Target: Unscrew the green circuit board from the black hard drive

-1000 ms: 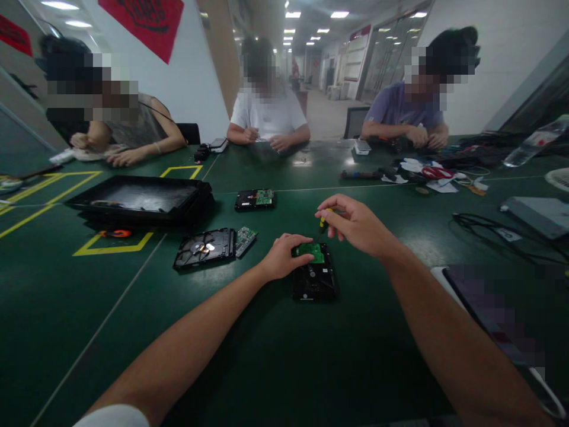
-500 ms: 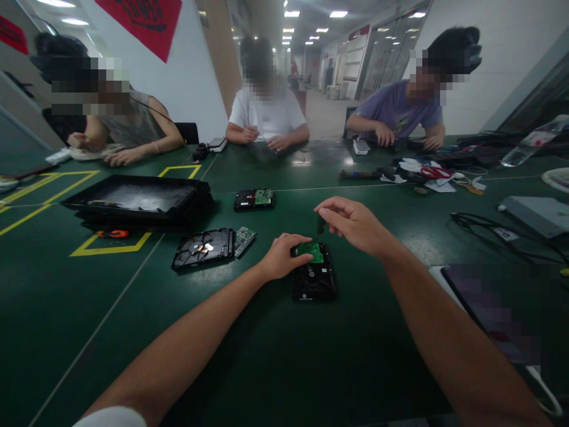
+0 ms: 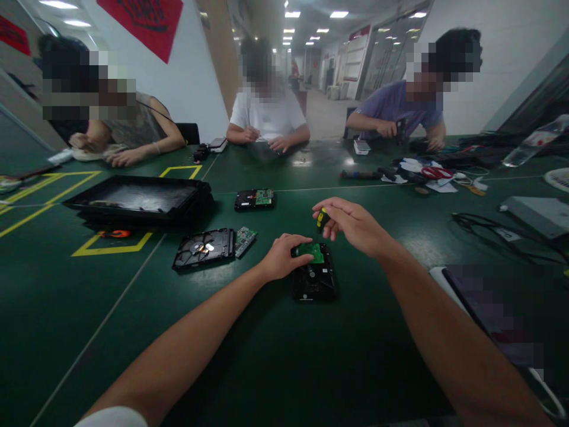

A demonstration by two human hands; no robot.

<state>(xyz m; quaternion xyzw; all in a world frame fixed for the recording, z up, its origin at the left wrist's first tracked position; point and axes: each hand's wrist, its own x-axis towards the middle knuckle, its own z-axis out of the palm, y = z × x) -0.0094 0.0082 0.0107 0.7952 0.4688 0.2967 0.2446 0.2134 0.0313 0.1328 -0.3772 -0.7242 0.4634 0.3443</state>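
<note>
A black hard drive [image 3: 313, 280] with a green circuit board [image 3: 313, 252] on top lies on the green table in front of me. My left hand [image 3: 283, 255] grips its far left corner, fingers curled over the edge. My right hand [image 3: 353, 223] hovers just above the drive's far end, pinching a small screwdriver [image 3: 322, 219] with a yellow and black handle, tip pointing down at the board.
An opened hard drive [image 3: 205, 247] with a loose circuit board [image 3: 245, 239] lies to the left; another drive [image 3: 254, 199] sits farther back. Stacked black trays [image 3: 137, 200] stand at left. Three people work across the table. Cables [image 3: 484, 228], scissors [image 3: 438, 172] and clutter lie at right.
My right hand has turned the screwdriver between its fingers, staying above the drive. The left hand has not moved. The person at the far right has shifted their arms.
</note>
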